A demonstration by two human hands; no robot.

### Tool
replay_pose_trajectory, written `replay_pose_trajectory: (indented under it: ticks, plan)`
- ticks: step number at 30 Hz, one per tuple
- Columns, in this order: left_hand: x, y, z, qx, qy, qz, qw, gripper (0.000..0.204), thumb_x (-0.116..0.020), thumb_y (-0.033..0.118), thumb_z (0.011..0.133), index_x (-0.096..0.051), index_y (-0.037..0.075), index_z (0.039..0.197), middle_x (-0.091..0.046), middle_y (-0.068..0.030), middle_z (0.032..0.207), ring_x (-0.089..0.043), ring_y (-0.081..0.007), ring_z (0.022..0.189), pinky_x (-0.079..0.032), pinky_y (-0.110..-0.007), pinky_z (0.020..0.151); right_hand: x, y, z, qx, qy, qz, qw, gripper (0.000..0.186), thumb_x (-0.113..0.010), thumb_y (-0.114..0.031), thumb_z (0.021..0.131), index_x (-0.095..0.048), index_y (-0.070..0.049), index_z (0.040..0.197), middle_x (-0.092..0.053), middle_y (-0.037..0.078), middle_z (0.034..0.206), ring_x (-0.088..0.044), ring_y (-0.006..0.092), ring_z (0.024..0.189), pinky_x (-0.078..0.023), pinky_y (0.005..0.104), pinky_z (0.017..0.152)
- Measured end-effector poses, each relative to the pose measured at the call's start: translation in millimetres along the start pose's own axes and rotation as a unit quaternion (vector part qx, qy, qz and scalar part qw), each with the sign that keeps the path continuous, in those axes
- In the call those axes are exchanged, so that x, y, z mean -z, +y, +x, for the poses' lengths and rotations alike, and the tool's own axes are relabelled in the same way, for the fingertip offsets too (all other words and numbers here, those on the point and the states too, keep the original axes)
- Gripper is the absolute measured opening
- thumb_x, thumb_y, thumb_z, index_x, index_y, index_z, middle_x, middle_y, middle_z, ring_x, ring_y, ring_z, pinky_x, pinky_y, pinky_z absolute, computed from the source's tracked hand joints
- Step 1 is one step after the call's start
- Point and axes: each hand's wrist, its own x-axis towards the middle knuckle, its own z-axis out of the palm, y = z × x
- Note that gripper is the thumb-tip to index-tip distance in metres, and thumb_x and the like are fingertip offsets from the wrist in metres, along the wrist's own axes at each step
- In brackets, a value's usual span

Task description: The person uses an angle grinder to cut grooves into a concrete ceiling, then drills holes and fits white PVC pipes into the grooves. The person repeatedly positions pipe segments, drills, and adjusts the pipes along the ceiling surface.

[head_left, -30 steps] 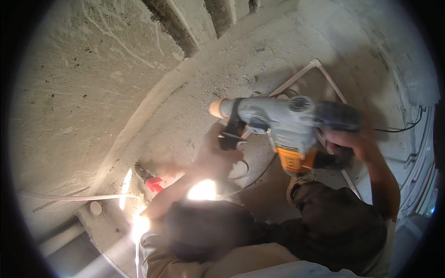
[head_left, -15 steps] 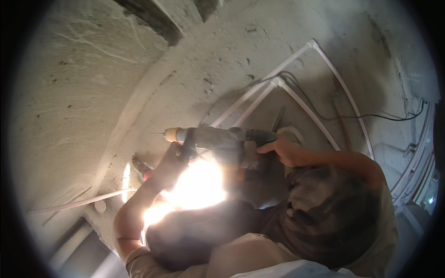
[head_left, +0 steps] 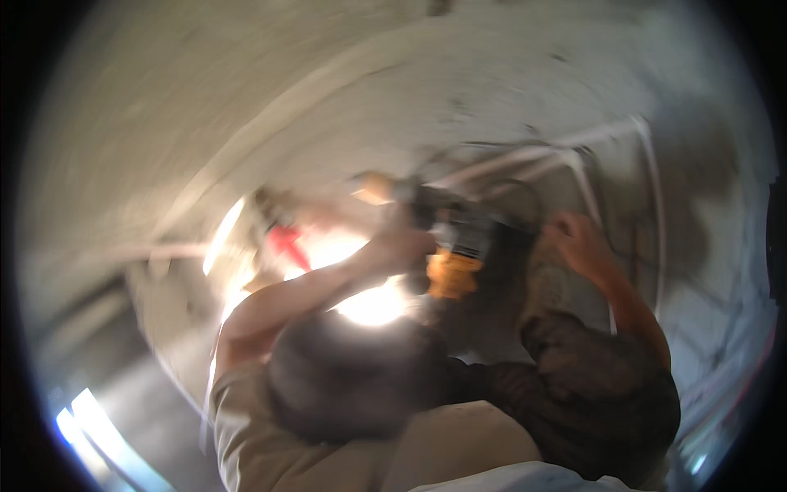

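Note:
A rotary hammer drill (head_left: 478, 232) with a grey and black body, an orange lower part and a tan chuck collar hangs in front of me, its chuck toward the left. My left hand (head_left: 402, 249) is closed on its front handle. The bit cannot be made out in the blur. My right hand (head_left: 579, 244) is off the drill, a short way right of its rear end. Its fingers look loosely bent and apart, with nothing visible in them, though motion smears them.
White pipes (head_left: 584, 184) with elbow bends run along the concrete surface (head_left: 369, 115) at the right, beside dark cable. Left of the drill are a red object (head_left: 287, 243) and a glaring lamp (head_left: 373, 303). My knees are bent below the drill.
My right hand has let go of the drill's rear handle and moved right. The drill has turned and tilted in my left hand, showing its orange part. The view has shifted.

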Motion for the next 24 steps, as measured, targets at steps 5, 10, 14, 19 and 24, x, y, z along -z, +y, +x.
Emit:
replay_pose_trajectory:
  ticks: [5,10,14,19,24]
  plan:
    - [0,-10,-19,-0.048,-0.024,0.034,0.998,0.076,-0.072,0.027,0.086,-0.036,-0.007,0.144,-0.069,-0.0217,0.104,-0.07,-0.0377,0.097,-0.057,-0.047,0.086,-11,-37,12,-0.029,-0.065,0.03,0.997,0.026,-0.073,-0.022,0.094,-0.066,0.001,0.104,-0.073,0.015,0.087,-0.071,0.0272,0.081,-0.053,0.0422,0.074]
    - [70,-56,-49,-0.155,0.303,0.216,0.915,0.064,-0.07,0.042,0.095,-0.052,0.004,0.142,-0.071,-0.0143,0.105,-0.073,-0.0297,0.088,-0.057,-0.046,0.081,-26,-56,20,0.02,-0.141,-0.1,0.985,0.027,-0.075,-0.021,0.093,-0.067,-0.001,0.108,-0.073,0.017,0.091,-0.072,0.0313,0.085,-0.054,0.0417,0.078]
    - [236,-161,-99,-0.071,0.796,0.194,0.57,0.084,-0.085,0.032,0.086,-0.041,-0.004,0.147,-0.052,-0.0221,0.135,-0.049,-0.0327,0.133,-0.045,-0.047,0.109,-21,-59,25,0.049,-0.159,-0.114,0.979,0.03,-0.075,-0.024,0.093,-0.067,-0.001,0.112,-0.073,0.019,0.095,-0.072,0.0368,0.089,-0.054,0.044,0.079]
    - [407,-272,-134,-0.071,0.662,-0.163,0.728,0.069,-0.088,0.03,0.083,-0.051,0.0,0.132,-0.056,-0.0154,0.125,-0.051,-0.0279,0.125,-0.042,-0.048,0.113,-20,-66,33,0.06,-0.178,-0.197,0.962,0.039,-0.074,-0.03,0.094,-0.066,-0.001,0.119,-0.074,0.02,0.097,-0.071,0.0392,0.093,-0.054,0.047,0.082]
    - [389,-243,-131,-0.343,0.486,-0.352,0.723,0.023,-0.076,0.019,0.097,-0.059,0.009,0.085,-0.055,-0.0033,0.076,-0.052,-0.015,0.072,-0.046,-0.036,0.072,-7,-101,36,0.062,-0.25,-0.202,0.945,0.041,-0.076,-0.025,0.092,-0.066,-0.001,0.123,-0.071,0.019,0.114,-0.072,0.0318,0.094,-0.056,0.043,0.085]
